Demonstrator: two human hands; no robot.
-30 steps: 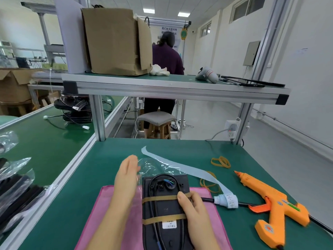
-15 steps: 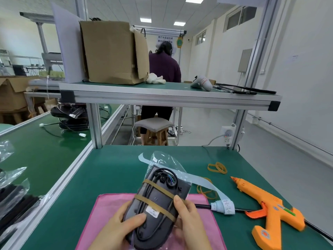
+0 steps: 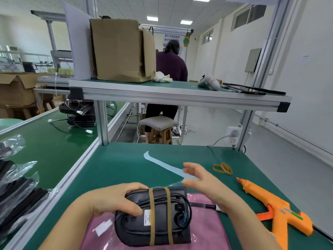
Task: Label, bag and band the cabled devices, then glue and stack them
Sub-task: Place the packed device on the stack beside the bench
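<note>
You face white walls (image 3: 306, 83), a grey floor (image 3: 270, 159), ceiling lights (image 3: 152, 18) and a wooden stool (image 3: 158, 124) beyond your green tabletop's (image 3: 117, 168) far edge.

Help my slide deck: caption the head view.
Left hand grips a bagged black cabled device bound by two tan rubber bands above a pink cloth; open right hand hovers beside it.
</note>
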